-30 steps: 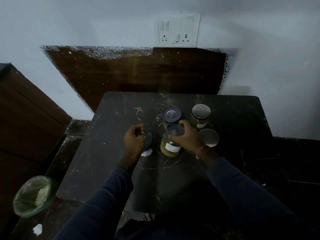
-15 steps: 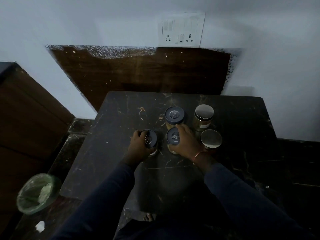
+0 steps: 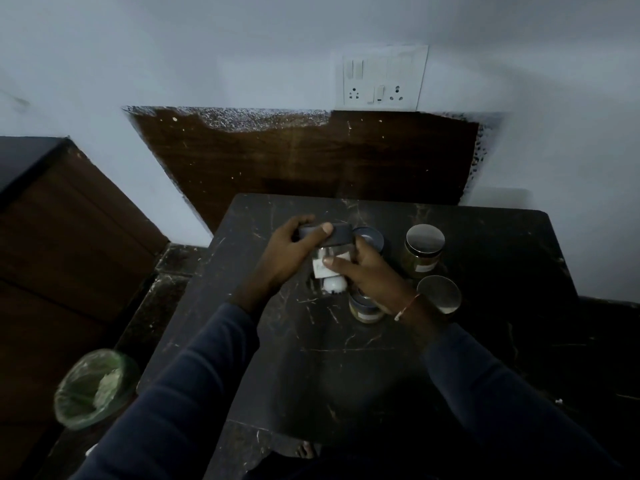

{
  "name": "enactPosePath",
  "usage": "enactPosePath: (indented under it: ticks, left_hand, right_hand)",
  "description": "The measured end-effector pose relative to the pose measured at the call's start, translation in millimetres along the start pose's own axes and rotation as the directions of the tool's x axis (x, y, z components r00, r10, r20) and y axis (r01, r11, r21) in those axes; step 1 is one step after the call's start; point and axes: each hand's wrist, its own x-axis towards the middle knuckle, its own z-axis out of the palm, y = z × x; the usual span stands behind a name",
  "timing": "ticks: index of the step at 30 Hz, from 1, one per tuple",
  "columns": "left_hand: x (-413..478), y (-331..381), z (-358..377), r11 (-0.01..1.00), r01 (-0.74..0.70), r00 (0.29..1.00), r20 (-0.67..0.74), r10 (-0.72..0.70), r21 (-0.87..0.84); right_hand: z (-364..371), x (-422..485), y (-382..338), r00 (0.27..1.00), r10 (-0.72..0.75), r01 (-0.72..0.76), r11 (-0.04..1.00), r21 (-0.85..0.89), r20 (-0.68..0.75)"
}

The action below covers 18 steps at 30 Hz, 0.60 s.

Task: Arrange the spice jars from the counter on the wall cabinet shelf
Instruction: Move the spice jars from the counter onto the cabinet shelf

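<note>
Both hands hold one clear spice jar [image 3: 330, 268] with a dark lid and a white label, lifted above the dark counter [image 3: 346, 368]. My left hand [image 3: 294, 251] grips its lid from the left. My right hand [image 3: 367, 271] holds the glass body from the right. Under my right wrist stands a dark-lidded jar [image 3: 365, 308] of tan spice. Behind the hands another dark-lidded jar [image 3: 370, 237] peeks out. Two silver-lidded jars stand to the right, one further back [image 3: 424, 249] and one nearer [image 3: 439, 294]. No wall cabinet shelf is in view.
A white wall with a switch and socket plate [image 3: 382, 77] rises behind the counter, above a brown wooden panel [image 3: 311, 157]. A brown cabinet [image 3: 62, 230] stands at the left. A bin with a green liner [image 3: 91, 388] sits on the floor at lower left.
My left hand has lifted the left jar off the counter. My right hand left the tan-spice jar and came over to hold the lifted jar's body.
</note>
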Motion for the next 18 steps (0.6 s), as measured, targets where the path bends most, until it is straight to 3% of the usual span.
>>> enactPosePath:
  ticks: [4, 12, 18]
  left_hand:
    - [-6, 7, -5, 0.958, 0.031, 0.999, -0.032, -0.042, -0.285]
    - [-11, -1, -14, 0.905, 0.068, 0.998, 0.037, -0.058, -0.421]
    - [-1, 4, -32, 0.876, -0.048, 0.998, -0.063, 0.021, -0.480]
  right_hand:
    - [1, 5, -9, 1.000, 0.022, -0.024, 0.979, 0.202, 0.011]
    - [10, 12, -22, 0.994, 0.096, -0.082, 0.974, 0.210, -0.056]
    - [21, 34, -40, 0.992, 0.116, -0.100, 0.958, 0.269, -0.048]
